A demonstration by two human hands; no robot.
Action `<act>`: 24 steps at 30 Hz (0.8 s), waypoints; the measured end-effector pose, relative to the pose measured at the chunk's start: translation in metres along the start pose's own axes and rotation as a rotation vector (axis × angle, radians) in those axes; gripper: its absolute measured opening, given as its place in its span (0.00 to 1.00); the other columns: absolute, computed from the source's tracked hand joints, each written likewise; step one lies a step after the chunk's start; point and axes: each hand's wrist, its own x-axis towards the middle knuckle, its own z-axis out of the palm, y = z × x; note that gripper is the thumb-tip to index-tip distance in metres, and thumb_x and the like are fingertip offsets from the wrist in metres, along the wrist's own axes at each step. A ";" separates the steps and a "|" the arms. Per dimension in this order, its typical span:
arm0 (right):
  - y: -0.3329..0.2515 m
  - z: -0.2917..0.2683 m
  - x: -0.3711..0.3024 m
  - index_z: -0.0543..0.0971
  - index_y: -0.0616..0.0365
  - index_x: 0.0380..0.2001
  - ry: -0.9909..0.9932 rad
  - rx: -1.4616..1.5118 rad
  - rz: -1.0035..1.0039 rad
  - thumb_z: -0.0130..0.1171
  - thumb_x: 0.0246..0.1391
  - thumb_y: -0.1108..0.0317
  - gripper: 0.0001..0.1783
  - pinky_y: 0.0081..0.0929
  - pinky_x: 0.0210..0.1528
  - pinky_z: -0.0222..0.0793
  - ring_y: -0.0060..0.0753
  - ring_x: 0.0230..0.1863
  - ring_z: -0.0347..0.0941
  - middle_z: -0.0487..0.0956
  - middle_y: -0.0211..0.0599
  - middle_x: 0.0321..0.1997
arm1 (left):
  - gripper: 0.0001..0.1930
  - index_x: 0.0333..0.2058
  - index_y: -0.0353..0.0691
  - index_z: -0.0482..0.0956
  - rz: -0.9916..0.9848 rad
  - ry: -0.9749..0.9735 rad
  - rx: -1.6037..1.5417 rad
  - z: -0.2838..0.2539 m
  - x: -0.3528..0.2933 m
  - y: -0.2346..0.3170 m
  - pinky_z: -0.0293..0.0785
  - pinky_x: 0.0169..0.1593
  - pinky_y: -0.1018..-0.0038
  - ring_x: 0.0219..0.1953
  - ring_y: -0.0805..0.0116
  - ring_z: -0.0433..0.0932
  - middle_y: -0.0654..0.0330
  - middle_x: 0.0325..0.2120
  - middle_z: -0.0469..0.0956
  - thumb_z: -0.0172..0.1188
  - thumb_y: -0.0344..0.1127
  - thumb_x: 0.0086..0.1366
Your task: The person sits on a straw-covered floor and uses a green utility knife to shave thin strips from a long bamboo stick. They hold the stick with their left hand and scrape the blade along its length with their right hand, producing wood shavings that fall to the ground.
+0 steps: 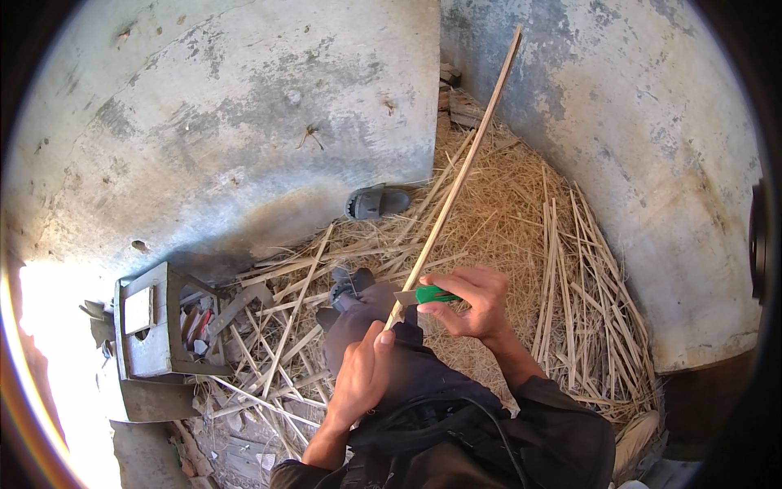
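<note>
A long, thin, pale strip of wood or bamboo [453,196] slants up and away from my lap toward the far wall. Its near end is gripped in my left hand [364,376], with the fingers wrapped round it above my dark-clothed leg. In my right hand [478,300] is a green-handled knife [437,294], pinched between thumb and fingers. The knife's short, flat blade lies against the strip just beyond my left hand. Exactly how deep the blade's edge sits cannot be made out.
Fine straw-like shavings [505,204] cover the floor ahead. Many loose strips [562,301] lie along the right wall [652,163], others at left. A wooden box-like stool [151,350] holding small items stands left. A dark slipper [378,201] lies by the far wall [244,106].
</note>
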 end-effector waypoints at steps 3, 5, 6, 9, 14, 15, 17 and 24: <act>0.001 -0.005 -0.001 0.91 0.46 0.39 -0.025 -0.055 -0.005 0.81 0.49 0.45 0.21 0.30 0.26 0.68 0.30 0.22 0.79 0.84 0.24 0.25 | 0.20 0.39 0.33 0.71 -0.027 -0.007 -0.046 0.001 0.000 0.005 0.65 0.34 0.52 0.27 0.33 0.69 0.40 0.22 0.68 0.40 0.42 0.87; 0.002 -0.005 -0.002 0.91 0.46 0.39 -0.042 -0.084 -0.004 0.80 0.49 0.44 0.21 0.30 0.26 0.67 0.29 0.21 0.78 0.83 0.23 0.24 | 0.20 0.39 0.33 0.71 -0.044 0.002 -0.048 0.003 -0.001 0.003 0.65 0.35 0.52 0.27 0.33 0.70 0.40 0.22 0.69 0.40 0.43 0.87; 0.003 -0.004 -0.003 0.91 0.45 0.39 -0.030 -0.081 -0.005 0.80 0.49 0.44 0.21 0.30 0.26 0.67 0.29 0.21 0.77 0.82 0.22 0.23 | 0.20 0.40 0.33 0.71 -0.036 0.004 -0.041 0.003 -0.001 0.003 0.65 0.35 0.51 0.27 0.31 0.70 0.40 0.22 0.69 0.40 0.42 0.87; 0.005 -0.003 -0.003 0.91 0.45 0.39 -0.005 -0.079 -0.007 0.80 0.49 0.43 0.21 0.30 0.26 0.66 0.29 0.20 0.76 0.80 0.21 0.21 | 0.22 0.39 0.33 0.71 -0.019 0.013 0.004 0.004 -0.001 0.002 0.66 0.34 0.53 0.26 0.36 0.70 0.43 0.22 0.69 0.39 0.45 0.87; 0.005 -0.007 -0.002 0.91 0.45 0.39 -0.001 -0.124 -0.026 0.79 0.50 0.42 0.22 0.30 0.25 0.62 0.27 0.19 0.73 0.80 0.20 0.20 | 0.28 0.38 0.33 0.73 0.001 0.029 0.085 0.006 0.000 -0.003 0.67 0.31 0.59 0.22 0.51 0.71 0.52 0.20 0.69 0.36 0.51 0.88; 0.005 -0.007 -0.002 0.91 0.45 0.39 0.009 -0.128 -0.025 0.79 0.50 0.42 0.22 0.30 0.25 0.61 0.27 0.18 0.73 0.79 0.20 0.20 | 0.28 0.38 0.34 0.73 0.000 0.027 0.082 0.006 0.001 -0.003 0.67 0.31 0.59 0.22 0.51 0.71 0.52 0.20 0.69 0.36 0.51 0.88; 0.006 -0.006 -0.003 0.91 0.45 0.39 0.028 -0.133 -0.024 0.79 0.49 0.41 0.22 0.30 0.25 0.60 0.27 0.18 0.72 0.79 0.20 0.20 | 0.27 0.38 0.34 0.73 -0.004 0.024 0.078 0.006 0.001 -0.002 0.66 0.31 0.58 0.21 0.51 0.71 0.52 0.19 0.69 0.36 0.51 0.88; 0.005 -0.004 -0.002 0.91 0.47 0.39 0.056 -0.149 -0.044 0.79 0.51 0.43 0.22 0.30 0.25 0.61 0.27 0.18 0.71 0.78 0.21 0.19 | 0.26 0.38 0.34 0.73 0.009 0.046 0.086 0.005 0.000 -0.001 0.66 0.31 0.56 0.21 0.48 0.71 0.51 0.19 0.68 0.37 0.50 0.87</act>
